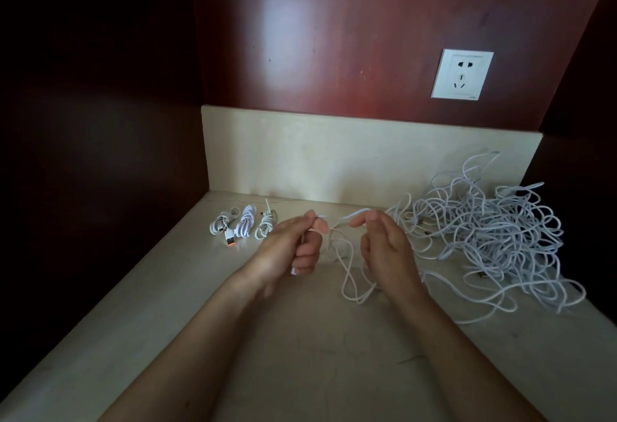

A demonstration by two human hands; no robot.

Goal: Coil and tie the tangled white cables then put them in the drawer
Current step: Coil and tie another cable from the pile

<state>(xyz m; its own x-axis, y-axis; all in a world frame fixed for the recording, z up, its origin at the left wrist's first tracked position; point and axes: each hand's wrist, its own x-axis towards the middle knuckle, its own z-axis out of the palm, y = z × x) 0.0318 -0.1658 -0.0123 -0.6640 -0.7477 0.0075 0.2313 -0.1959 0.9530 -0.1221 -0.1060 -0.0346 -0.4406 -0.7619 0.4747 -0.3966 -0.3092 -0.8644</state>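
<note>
Left hand [293,248] and right hand [384,248] are both raised over the counter [300,355], each pinching the same white cable [349,274], whose slack loops hang down between them. Tangled pile [494,238] sits on the counter at right. Three tied coils [245,226] lie at back left.

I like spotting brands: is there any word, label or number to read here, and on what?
None can be read.
Wall socket: a tiny mark at its lower right corner, too small to read.
Coiled cables, orange-and-white plug, tangled cables, held cable: no lettering shows.
</note>
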